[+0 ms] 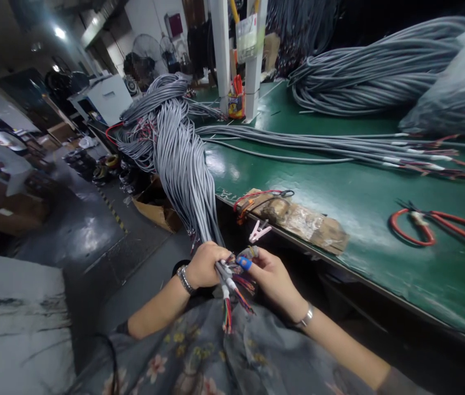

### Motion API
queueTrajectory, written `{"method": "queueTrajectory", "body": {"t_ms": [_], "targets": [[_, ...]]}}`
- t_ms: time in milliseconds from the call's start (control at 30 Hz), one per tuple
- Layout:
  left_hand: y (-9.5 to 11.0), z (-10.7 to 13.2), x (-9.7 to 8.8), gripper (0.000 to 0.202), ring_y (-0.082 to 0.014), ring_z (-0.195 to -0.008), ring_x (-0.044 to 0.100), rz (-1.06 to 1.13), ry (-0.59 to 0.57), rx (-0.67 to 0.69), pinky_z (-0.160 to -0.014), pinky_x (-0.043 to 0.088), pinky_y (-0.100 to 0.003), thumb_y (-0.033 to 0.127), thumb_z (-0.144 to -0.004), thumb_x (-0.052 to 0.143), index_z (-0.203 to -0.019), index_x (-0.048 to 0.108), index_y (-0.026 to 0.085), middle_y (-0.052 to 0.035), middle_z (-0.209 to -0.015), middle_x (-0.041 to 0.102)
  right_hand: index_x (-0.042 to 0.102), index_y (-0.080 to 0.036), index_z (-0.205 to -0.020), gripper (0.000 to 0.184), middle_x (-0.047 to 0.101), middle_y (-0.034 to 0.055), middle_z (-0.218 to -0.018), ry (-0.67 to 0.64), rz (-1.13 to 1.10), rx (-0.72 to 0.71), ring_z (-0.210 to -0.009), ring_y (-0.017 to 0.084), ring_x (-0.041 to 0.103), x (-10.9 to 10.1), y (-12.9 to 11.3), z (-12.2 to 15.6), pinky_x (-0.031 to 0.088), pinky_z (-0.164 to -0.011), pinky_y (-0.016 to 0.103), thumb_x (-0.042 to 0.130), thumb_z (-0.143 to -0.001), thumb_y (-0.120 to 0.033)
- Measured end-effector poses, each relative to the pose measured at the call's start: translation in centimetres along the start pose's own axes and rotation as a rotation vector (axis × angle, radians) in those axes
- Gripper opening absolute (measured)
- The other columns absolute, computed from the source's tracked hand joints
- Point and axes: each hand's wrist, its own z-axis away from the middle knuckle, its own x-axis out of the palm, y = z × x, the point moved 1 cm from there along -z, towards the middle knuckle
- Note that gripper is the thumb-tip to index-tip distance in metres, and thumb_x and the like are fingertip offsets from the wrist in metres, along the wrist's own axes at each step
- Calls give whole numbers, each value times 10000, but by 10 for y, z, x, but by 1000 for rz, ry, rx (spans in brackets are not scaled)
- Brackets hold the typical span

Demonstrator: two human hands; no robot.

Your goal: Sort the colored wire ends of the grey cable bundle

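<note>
A grey flowered shirt (191,356) fills six o'clock, measured from the middle of the view. Just beyond it, the left grip (207,266), at seven o'clock with a watch (183,280) on its wrist, is closed round a bunch of cable ends (225,274); their white bands and bare coloured wires poke out toward five and six o'clock. The right grip (271,272), at five o'clock, has its thumb, in a blue cover (244,263), and forefinger brought close at the same wires; whether they pinch one I cannot tell. Just off that grip at eleven o'clock is a pink clip (259,232), beside the near edge of the green desk (372,200). Taped cardboard (304,222) lies along that edge between three and four o'clock, with a red cord loop (413,241) farther over at three. At ten o'clock a thick grey bundle (183,159) spills off the desk, down toward the left grip; an open box (154,206) is on the floor at nine. A row of cables (318,144) stretches across to frayed tips near three. Beyond, at two, are a big coil (364,74) and a plastic bag (458,82); at twelve, a white post (220,49). Farthest back are a fan (146,52) at eleven and another person (8,140) at nine.
</note>
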Motion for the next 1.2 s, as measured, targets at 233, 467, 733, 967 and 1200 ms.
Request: {"method": "queueTrajectory", "body": {"t_ms": [233,467,733,967,1200], "targets": [[5,0,3,379,-133,-552,508,304,170,-289,-544,387,-256,450,-791,555,-548,568,160,-31,-544,575,578,-191,-656,432,529,-38,-533,-1,-92,23,-455,85,382,5,-1,0,327,-445,233,769,-591,-573],[11,-5,8,389,-138,-585,549,590,316,-526,-577,446,-255,527,-665,702,-620,636,147,-29,-598,623,594,-198,-691,422,547,-22,-555,3,-28,-11,-495,112,424,1,1,3,362,-461,245,744,-613,-585],[0,-4,10,287,-100,-544,450,385,186,-425,-519,352,-216,381,-698,674,-585,580,134,6,-551,544,595,-212,-784,452,616,2,-683,10,18,-96,-603,149,538,-2,5,-7,478,-562,274,755,-600,-593],[-14,-2,8,339,-72,-511,336,275,-10,-253,-489,296,-195,382,-701,656,-525,485,147,47,-514,399,608,-195,-703,369,634,11,-649,-36,102,-158,-602,156,557,0,6,-13,498,-605,291,718,-681,-547],[-13,-3,-2,349,-85,-476,401,328,-92,-277,-501,340,-220,407,-692,669,-499,530,151,34,-467,448,650,-192,-692,340,647,17,-645,-109,153,-191,-601,159,558,2,-2,-11,479,-595,286,688,-712,-530]]}}
